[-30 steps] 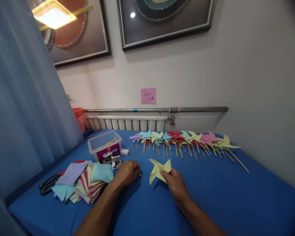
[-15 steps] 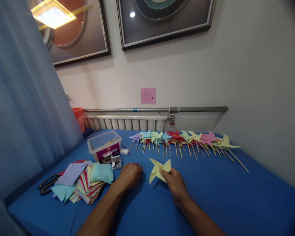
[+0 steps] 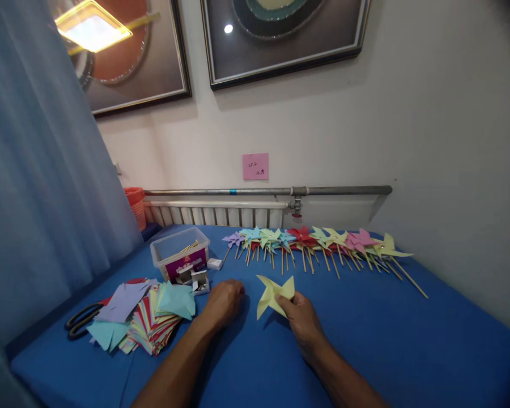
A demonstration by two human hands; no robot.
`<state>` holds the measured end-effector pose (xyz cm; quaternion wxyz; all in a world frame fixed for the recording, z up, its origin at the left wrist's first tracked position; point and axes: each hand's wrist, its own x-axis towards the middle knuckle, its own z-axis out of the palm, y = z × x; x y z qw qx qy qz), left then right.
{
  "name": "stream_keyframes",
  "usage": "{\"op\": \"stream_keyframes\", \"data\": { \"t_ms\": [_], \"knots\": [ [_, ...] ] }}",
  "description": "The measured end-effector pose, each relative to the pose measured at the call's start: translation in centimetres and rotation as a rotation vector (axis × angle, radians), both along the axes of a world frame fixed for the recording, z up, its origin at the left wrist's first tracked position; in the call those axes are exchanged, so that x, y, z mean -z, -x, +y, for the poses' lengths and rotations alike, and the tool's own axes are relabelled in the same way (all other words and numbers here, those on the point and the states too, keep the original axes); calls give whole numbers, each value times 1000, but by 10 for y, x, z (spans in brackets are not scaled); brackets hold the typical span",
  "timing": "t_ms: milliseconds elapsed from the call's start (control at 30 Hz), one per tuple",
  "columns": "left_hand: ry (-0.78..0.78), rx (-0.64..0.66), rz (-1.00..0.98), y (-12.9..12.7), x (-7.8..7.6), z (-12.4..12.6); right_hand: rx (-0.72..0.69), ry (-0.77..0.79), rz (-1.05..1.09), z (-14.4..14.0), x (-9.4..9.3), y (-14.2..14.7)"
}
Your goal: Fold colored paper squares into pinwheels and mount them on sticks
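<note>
A pale yellow paper pinwheel (image 3: 268,298) is pinched at its folded centre by my right hand (image 3: 300,320), thumb on top. No stick shows on it. My left hand (image 3: 224,300) rests on the blue cloth with its fingers curled closed; whatever they may hold is hidden. Just left of that hand sits a small opened box (image 3: 200,282) of shiny metal pins. Beside it lie cut paper squares in a fanned stack (image 3: 153,326), with a light blue sheet (image 3: 176,299) and a purple sheet (image 3: 124,300) on top.
Black-handled scissors (image 3: 83,322) lie partly under the papers. A clear plastic tub (image 3: 181,255) holds thin sticks, with a small white box (image 3: 215,264) near it. Finished pinwheels on sticks (image 3: 301,237) line the back of the blue table, below a pipe (image 3: 340,191). A curtain (image 3: 46,170) hangs at left.
</note>
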<state>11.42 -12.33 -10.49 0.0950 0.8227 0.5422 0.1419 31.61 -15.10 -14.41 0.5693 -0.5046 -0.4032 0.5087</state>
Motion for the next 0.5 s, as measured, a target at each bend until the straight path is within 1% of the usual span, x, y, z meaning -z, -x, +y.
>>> {"op": "stream_keyframes", "data": {
  "t_ms": [100,233,300,367,433,500],
  "knots": [
    [30,-3,-269,0,3,2,-5,-17,7,-1,-1,0],
    [169,-43,-611,-5,2,3,30,-42,-15,-2,-3,1],
    [214,-45,-713,-11,0,0,48,-52,-49,-1,-1,2],
    [212,-37,-768,-21,-1,-6,56,-64,-66,0,1,3],
    [200,-44,-835,-32,-1,-11,71,-74,-62,1,3,4],
    [225,-66,-940,-42,2,-16,92,-77,-62,2,4,5]
  ]
}}
